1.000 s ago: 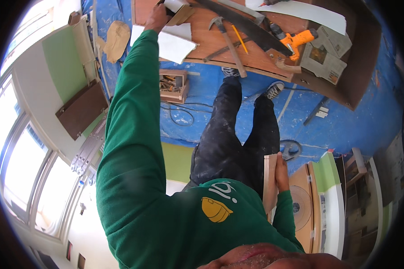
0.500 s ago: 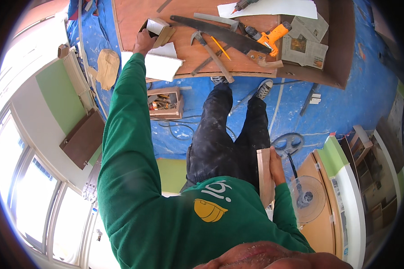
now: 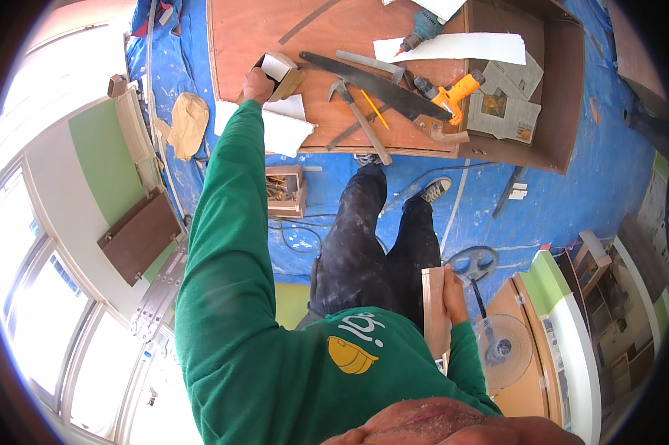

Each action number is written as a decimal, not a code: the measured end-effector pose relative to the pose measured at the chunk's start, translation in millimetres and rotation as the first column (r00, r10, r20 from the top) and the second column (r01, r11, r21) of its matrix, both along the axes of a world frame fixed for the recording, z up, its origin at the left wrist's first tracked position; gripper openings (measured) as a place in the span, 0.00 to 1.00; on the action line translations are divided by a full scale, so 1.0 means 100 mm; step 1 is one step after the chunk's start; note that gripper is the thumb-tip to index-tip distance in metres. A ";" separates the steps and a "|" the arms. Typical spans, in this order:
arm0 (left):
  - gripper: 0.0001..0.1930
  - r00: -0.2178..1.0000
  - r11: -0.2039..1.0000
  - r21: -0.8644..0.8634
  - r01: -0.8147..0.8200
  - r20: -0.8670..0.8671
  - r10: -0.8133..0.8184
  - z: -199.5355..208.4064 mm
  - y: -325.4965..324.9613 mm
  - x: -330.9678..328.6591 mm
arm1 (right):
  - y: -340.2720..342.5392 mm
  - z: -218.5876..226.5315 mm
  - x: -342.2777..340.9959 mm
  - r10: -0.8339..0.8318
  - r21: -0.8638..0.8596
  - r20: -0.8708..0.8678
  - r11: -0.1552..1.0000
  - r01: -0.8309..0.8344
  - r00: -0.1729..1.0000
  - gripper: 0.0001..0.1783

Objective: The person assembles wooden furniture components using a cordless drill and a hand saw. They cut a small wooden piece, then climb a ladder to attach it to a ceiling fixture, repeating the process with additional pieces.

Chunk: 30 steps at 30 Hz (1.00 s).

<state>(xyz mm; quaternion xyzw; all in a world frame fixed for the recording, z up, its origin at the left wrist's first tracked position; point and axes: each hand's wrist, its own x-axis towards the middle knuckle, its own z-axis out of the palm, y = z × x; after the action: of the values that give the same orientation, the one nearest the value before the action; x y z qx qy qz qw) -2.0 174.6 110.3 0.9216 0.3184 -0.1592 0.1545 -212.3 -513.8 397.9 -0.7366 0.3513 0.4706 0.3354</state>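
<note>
My left arm reaches out to the far left of the worktable. There my left hand (image 3: pixel 258 85) grips the near left side of a small open box (image 3: pixel 284 80) with a pale flap and a dark inside; its fingertips are partly hidden. Low on my right side, my right hand (image 3: pixel 455 295) holds a wooden board (image 3: pixel 437 305) upright against my body, fingers along its outer face. White sheets (image 3: pixel 284 133) lie just below the box. Right of it are a handsaw (image 3: pixel 371 83), a claw hammer (image 3: pixel 360 122) and a yellow pencil (image 3: pixel 374 108).
An orange drill (image 3: pixel 453 96) and a teal power tool (image 3: pixel 425 30) lie on the worktable (image 3: pixel 245 30). Newspaper sits in an open brown cabinet (image 3: pixel 549 126) at right. A wooden toolbox (image 3: pixel 285 191) and cables rest on the blue floor sheet (image 3: pixel 564 196). A fan (image 3: pixel 503 348) stands near my right arm.
The view has shifted, so the worktable and its tools sit lower and farther right. My left hand remains at the small box, and my right hand still holds the wooden board.
</note>
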 end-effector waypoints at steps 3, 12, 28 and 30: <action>0.17 0.996 0.998 0.062 0.022 -0.087 -0.016 -0.12 0.02 -0.04 | 0.03 0.10 0.19 0.041 0.018 -0.056 0.999 -0.040 0.998 0.38; 0.23 0.976 0.999 -0.008 0.046 -0.215 -0.046 -0.14 0.09 0.00 | -0.06 0.06 0.12 -0.066 0.006 -0.003 0.998 0.066 0.998 0.36; 0.19 0.961 0.994 0.075 0.085 -0.269 -0.062 -0.22 0.19 0.01 | -0.03 -0.06 0.05 -0.040 0.042 0.002 0.998 0.040 0.999 0.39; 0.18 0.979 0.999 0.041 0.026 -0.204 -0.018 -0.17 0.08 0.03 | -0.02 -0.09 0.03 -0.016 0.025 -0.012 1.000 0.017 1.000 0.39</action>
<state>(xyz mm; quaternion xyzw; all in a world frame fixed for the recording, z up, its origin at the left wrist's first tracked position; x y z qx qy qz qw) 1.2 183.0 93.3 0.9071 0.3257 -0.2474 0.0995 -209.0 -515.7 388.9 -0.7266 0.3535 0.4767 0.3463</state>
